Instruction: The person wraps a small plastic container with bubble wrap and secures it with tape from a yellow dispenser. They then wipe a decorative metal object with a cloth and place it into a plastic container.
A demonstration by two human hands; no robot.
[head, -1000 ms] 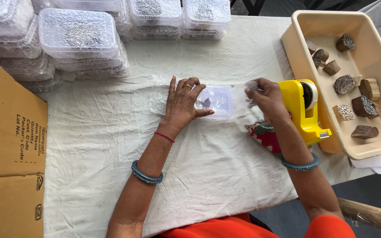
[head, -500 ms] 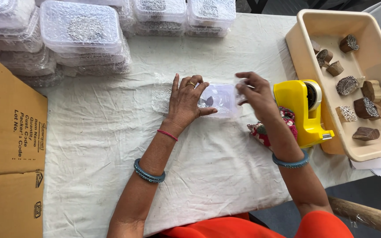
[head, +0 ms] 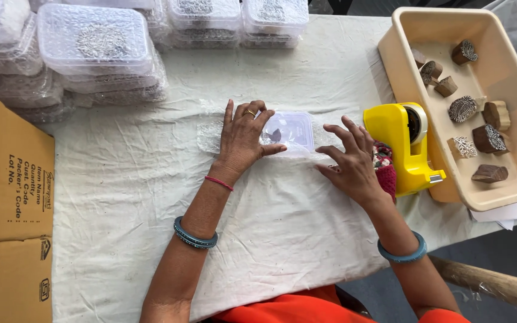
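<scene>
Left hand (head: 243,139) lies flat, fingers spread, pressing the small clear plastic lidded box (head: 290,130) under its fingertips; right hand (head: 349,161) hovers open, gripping nothing, just right of the box, beside the yellow tape dispenser (head: 401,145)

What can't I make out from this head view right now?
- Left part of the small clear box: covered by the left hand.
- Its contents: dark speck, too small.
- Red thing: mostly behind the right hand and yellow tape dispenser.
- Stacked clear containers: cut off by the top edge.
</scene>
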